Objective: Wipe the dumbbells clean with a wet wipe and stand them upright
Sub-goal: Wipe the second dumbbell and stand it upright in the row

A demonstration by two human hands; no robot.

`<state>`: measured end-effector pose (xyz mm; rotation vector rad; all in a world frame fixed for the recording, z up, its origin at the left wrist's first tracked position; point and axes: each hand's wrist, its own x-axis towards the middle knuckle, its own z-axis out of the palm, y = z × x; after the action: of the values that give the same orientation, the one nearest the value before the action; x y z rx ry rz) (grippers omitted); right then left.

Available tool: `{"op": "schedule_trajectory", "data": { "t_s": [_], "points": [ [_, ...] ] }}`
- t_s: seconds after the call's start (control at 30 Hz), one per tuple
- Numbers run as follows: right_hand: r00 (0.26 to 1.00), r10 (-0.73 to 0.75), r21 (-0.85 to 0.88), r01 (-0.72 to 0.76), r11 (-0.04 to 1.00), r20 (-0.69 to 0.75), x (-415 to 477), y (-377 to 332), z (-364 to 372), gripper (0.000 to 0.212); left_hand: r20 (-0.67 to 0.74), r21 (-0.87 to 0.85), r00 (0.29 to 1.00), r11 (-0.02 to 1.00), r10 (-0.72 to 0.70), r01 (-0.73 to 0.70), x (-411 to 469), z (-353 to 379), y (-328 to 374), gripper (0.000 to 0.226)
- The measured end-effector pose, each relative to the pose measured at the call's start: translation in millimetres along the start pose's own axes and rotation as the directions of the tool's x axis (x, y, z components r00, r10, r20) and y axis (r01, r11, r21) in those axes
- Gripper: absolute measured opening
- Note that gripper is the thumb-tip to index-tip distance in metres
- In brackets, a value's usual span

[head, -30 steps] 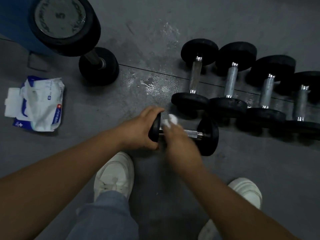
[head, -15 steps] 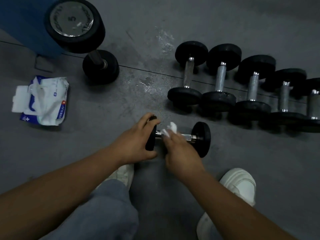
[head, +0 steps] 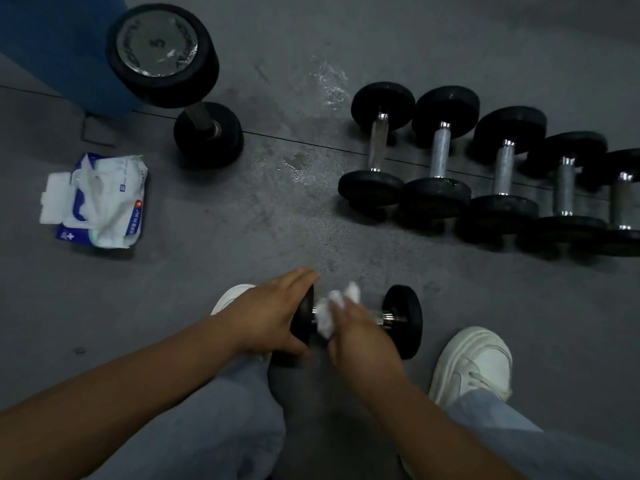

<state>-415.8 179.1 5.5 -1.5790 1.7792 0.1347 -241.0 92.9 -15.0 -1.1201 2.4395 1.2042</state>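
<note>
Gripping one dumbbell (head: 403, 320), left hand (head: 266, 320) clasps its round black end; right hand (head: 360, 336) pinches a crumpled white wipe (head: 329, 310) on its metal bar. Five more dumbbells (head: 438, 152) lie rowed; one (head: 173, 81) stands.

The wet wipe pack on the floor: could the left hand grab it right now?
Probably not right now. The left hand is gripping the small dumbbell's end, and the wet wipe pack lies well off to the left across bare floor. Nothing blocks it, though.

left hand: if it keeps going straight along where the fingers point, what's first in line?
Past the left hand, which grips the small dumbbell by its near plate, the fingers point up and right over bare floor. The way looks free; the nearest row dumbbell likely comes first, depth unclear.
</note>
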Motion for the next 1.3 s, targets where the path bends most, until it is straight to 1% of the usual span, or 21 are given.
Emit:
{"op": "schedule_trajectory", "data": {
  "t_s": [0.07, 0.13, 0.2, 0.27, 0.33, 0.43, 0.47, 0.53, 0.6, 0.63, 0.67, 0.73, 0.77, 0.87, 0.93, 1.0, 1.13, 1.17, 1.23, 1.27, 1.3],
  "points": [
    [0.992, 0.118, -0.043, -0.119, 0.992, -0.034, 8.5, 7.1, -9.7, 0.074, -0.056, -0.162, 0.997, 0.986, -0.057, 0.047, 5.4, -9.6, -4.6, 0.119],
    [0.999, 0.005, -0.121, -0.010, 0.993, -0.040, 15.5, 2.3, -11.3, 0.076, -0.151, -0.288, 0.983, 0.956, -0.106, 0.059, 10.8, -21.2, -6.2, 0.102],
    [0.990, -0.136, -0.199, 0.128, 0.972, -0.029, 24.4, 1.3, -16.8, 0.073, -0.258, -0.274, 0.961, 0.961, -0.105, 0.031, 15.5, -29.0, -2.7, 0.082],
    [0.998, -0.014, -0.222, 0.001, 0.975, -0.057, 43.0, 13.1, -28.7, 0.067, -0.301, -0.195, 0.952, 0.981, -0.050, -0.010, 21.4, -32.6, 3.0, 0.074],
    [0.991, 0.101, -0.215, -0.118, 0.969, -0.090, 54.2, 12.6, -36.8, 0.067, -0.206, -0.088, 0.978, 0.996, -0.018, 0.000, 28.1, -32.3, 9.8, 0.092],
    [0.994, -0.102, -0.252, 0.090, 0.964, -0.036, 54.1, -4.2, -28.1, 0.073, -0.096, 0.097, 0.994, 0.994, -0.046, 0.055, 41.3, -35.3, 8.2, 0.117],
    [0.992, -0.121, -0.267, 0.106, 0.958, -0.039, 55.4, -2.6, -29.3, 0.073, -0.077, 0.130, 0.996, 0.990, -0.048, 0.058, 47.9, -39.9, 4.2, 0.120],
    [0.996, 0.007, -0.264, -0.030, 0.964, -0.088, 66.0, 7.4, -39.7, 0.069, -0.022, 0.086, 0.998, 0.994, -0.067, 0.069, 64.9, -53.1, -6.1, 0.125],
    [0.986, 0.119, -0.261, -0.145, 0.954, -0.115, 76.1, 5.8, -47.9, 0.066, 0.015, -0.090, 0.994, 0.990, -0.105, 0.106, 78.9, -70.0, -13.0, 0.125],
    [0.990, 0.098, -0.268, -0.123, 0.955, -0.103, 79.9, -0.7, -48.1, 0.067, -0.026, -0.170, 0.993, 0.979, -0.117, 0.111, 82.4, -76.3, -15.0, 0.119],
    [0.995, 0.035, -0.278, -0.059, 0.959, -0.090, 82.8, -8.5, -48.5, 0.067, -0.126, -0.207, 0.985, 0.975, -0.114, 0.086, 83.3, -78.7, -16.2, 0.107],
    [0.990, -0.089, -0.310, 0.050, 0.949, -0.113, 87.1, -11.1, -55.6, 0.066, -0.352, -0.159, 0.934, 0.987, -0.061, 0.004, 77.9, -75.0, -12.4, 0.085],
    [0.989, -0.080, -0.329, 0.034, 0.944, -0.126, 91.0, -5.8, -61.5, 0.066, -0.383, -0.122, 0.923, 0.992, -0.037, -0.011, 74.7, -71.1, -10.3, 0.085],
    [0.981, 0.040, -0.331, -0.102, 0.938, -0.191, 99.5, -2.2, -70.5, 0.064, -0.224, 0.069, 0.973, 0.995, -0.055, 0.072, 71.3, -57.9, -6.3, 0.125],
    [0.991, -0.045, -0.348, 0.000, 0.938, -0.122, 98.3, -13.1, -62.6, 0.064, -0.274, 0.221, 0.961, 0.970, -0.037, 0.101, 74.1, -53.7, -8.5, 0.133],
    [0.985, -0.127, -0.363, 0.077, 0.929, -0.117, 97.9, -9.0, -62.9, 0.066, -0.317, 0.272, 0.948, 0.957, -0.005, 0.096, 75.4, -57.5, -8.9, 0.130],
    [0.972, 0.099, -0.332, -0.167, 0.928, -0.211, 104.8, 14.6, -73.6, 0.066, -0.310, 0.220, 0.950, 0.969, -0.039, 0.112, 73.7, -53.5, -5.8, 0.127],
    [0.980, 0.076, -0.343, -0.136, 0.929, -0.183, 101.7, 9.2, -69.2, 0.068, -0.317, 0.190, 0.948, 0.976, -0.041, 0.106, 71.6, -50.4, -2.6, 0.124],
    [0.989, -0.066, -0.354, 0.016, 0.935, -0.129, 91.3, 0.7, -57.5, 0.070, -0.352, 0.111, 0.935, 0.991, -0.034, 0.078, 64.3, -48.4, 2.8, 0.112],
    [0.988, -0.094, -0.353, 0.046, 0.934, -0.121, 87.7, 1.9, -56.1, 0.069, -0.382, 0.089, 0.924, 0.994, -0.020, 0.058, 60.0, -49.5, 4.6, 0.103],
    [0.991, -0.052, -0.345, 0.007, 0.939, -0.123, 85.5, 6.2, -57.2, 0.066, -0.409, 0.084, 0.912, 0.996, -0.005, 0.043, 56.5, -51.4, 6.1, 0.097]
  ]
}}
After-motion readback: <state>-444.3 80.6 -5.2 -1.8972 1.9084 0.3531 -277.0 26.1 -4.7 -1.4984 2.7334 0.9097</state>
